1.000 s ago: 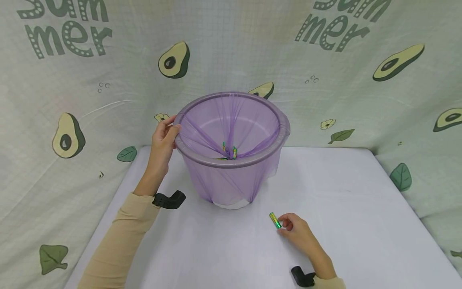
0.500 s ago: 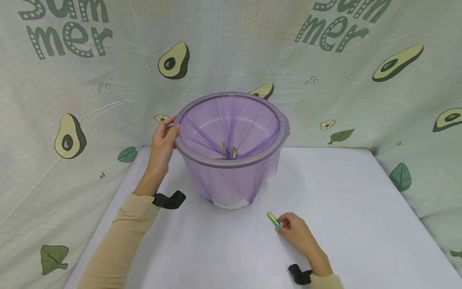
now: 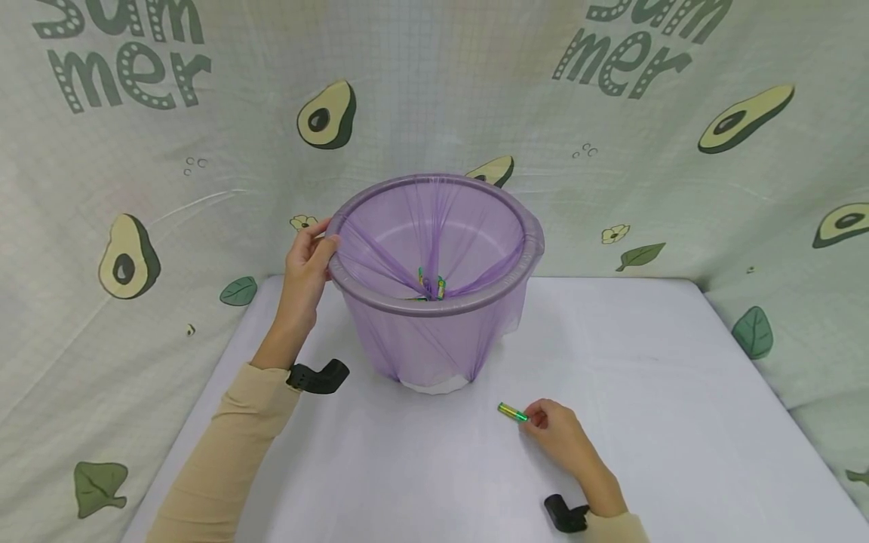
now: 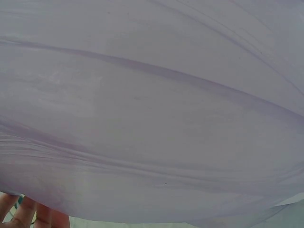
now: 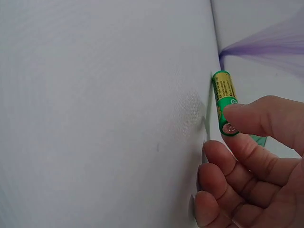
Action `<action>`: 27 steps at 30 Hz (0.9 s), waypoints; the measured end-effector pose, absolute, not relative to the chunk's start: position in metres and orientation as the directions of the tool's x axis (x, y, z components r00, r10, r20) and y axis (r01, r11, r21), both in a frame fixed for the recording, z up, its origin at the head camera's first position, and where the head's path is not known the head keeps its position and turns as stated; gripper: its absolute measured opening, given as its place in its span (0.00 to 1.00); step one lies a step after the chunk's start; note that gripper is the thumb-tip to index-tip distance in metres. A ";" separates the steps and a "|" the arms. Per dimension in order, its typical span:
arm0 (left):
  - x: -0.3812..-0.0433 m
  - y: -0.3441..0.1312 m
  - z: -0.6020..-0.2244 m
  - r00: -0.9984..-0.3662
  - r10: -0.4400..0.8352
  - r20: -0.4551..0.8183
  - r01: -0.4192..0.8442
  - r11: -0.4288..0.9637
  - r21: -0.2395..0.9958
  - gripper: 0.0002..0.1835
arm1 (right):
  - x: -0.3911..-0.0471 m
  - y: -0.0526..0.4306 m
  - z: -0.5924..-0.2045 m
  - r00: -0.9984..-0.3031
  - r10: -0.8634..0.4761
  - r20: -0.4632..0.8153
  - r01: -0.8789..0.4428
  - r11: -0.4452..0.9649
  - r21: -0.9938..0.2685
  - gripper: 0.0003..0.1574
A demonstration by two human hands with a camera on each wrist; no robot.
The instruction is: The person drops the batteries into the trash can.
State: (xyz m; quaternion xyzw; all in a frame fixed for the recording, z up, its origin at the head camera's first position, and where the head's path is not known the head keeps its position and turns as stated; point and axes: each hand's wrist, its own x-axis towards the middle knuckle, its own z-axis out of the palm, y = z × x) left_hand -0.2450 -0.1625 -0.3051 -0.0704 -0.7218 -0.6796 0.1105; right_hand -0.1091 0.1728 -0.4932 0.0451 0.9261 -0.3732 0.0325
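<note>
A green and yellow battery (image 3: 512, 412) is pinched between the thumb and index finger of my right hand (image 3: 558, 436), low over the table in front of the bin. In the right wrist view the battery (image 5: 225, 97) points away from the fingertips. My left hand (image 3: 309, 260) grips the left rim of a round trash bin (image 3: 434, 343) lined with a thin purple bag (image 3: 380, 256). Several more green and yellow batteries (image 3: 441, 287) lie inside the bag. In the left wrist view the bag-covered bin wall (image 4: 156, 118) fills most of the frame, and fingers (image 4: 42, 216) show at the lower left.
The bin stands on a white-covered table (image 3: 645, 377). Behind it and at both sides hangs a pale cloth (image 3: 421, 90) printed with avocados and leaves. A black camera mount sits on each wrist.
The battery has turned in my right fingers from a steep slant to nearly level, its far end swinging left. My left hand and the bin have stayed in place.
</note>
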 end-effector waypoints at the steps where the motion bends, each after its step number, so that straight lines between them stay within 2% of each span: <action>1: -0.245 -0.163 -0.305 -0.965 -0.047 0.257 0.254 0.066 0.965 0.24 | -0.109 0.173 -0.493 -0.994 0.062 -0.090 0.107 0.717 -0.688 0.08; 11: -0.245 -0.163 -0.304 -0.970 -0.043 0.237 0.233 0.093 0.968 0.23 | -0.115 0.177 -0.479 -0.998 0.058 -0.022 0.057 0.710 -0.702 0.07; 27: -0.244 -0.162 -0.303 -0.971 -0.046 0.234 0.228 0.103 0.968 0.23 | -0.127 0.193 -0.426 -0.996 0.000 0.091 -0.059 0.761 -0.646 0.09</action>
